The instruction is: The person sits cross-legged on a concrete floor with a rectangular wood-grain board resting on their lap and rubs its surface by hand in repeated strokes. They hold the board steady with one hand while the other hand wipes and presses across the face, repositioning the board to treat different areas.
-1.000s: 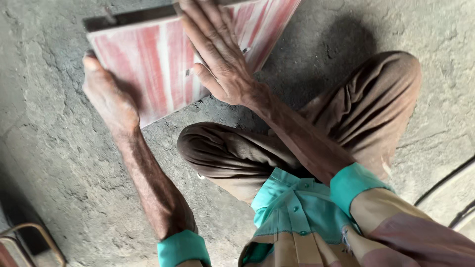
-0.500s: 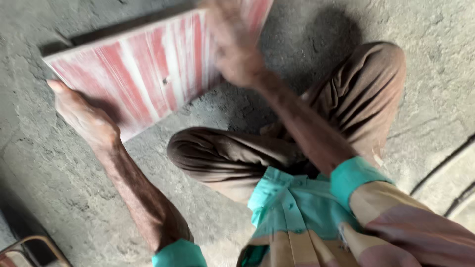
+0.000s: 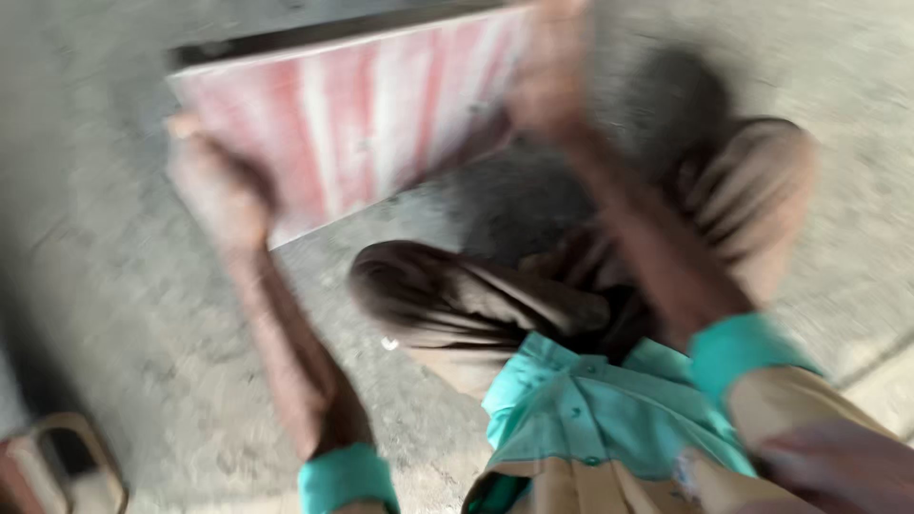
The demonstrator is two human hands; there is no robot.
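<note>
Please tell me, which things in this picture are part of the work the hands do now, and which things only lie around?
Part of the work:
- red and white striped board, lying on the concrete floor
- left hand at the board's left edge
- right hand at its right end; the grip is too blurred to judge

Only lying around:
- brown-framed object at the lower left corner, cut off by the frame

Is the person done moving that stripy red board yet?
Not yet. The red-and-white striped board is off the concrete floor on one side, with the left hand and right hand on its two ends. The picture is blurry, and the board isn't set down flat.
</note>
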